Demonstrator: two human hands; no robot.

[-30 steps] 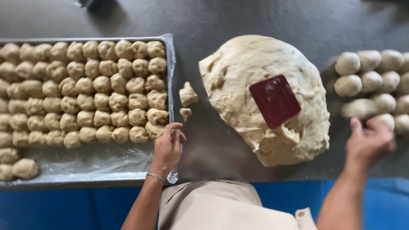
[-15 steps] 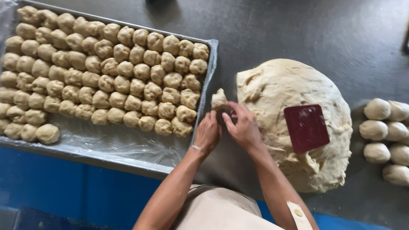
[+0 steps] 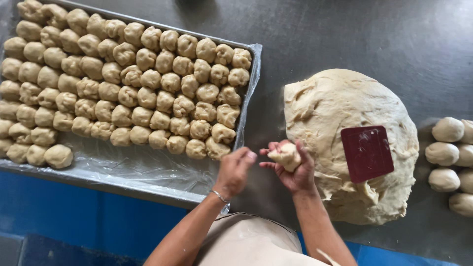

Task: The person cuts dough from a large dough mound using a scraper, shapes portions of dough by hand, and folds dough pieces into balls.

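Note:
My right hand lies palm up and cups a small lump of dough just left of the big dough mass. My left hand hovers beside it with curled fingers, close to the lump but holding nothing. A dark red plastic scraper rests flat on top of the big mass. The metal tray, lined with clear plastic, holds several rows of dough balls.
More shaped dough balls sit in a cluster at the right edge of the grey steel table. A bare strip of plastic-lined tray runs along its near side. A blue panel shows below the table edge.
My hands came together from apart, picked a small dough piece off the table beside the tray, and now the right palm holds it. The view shifted right.

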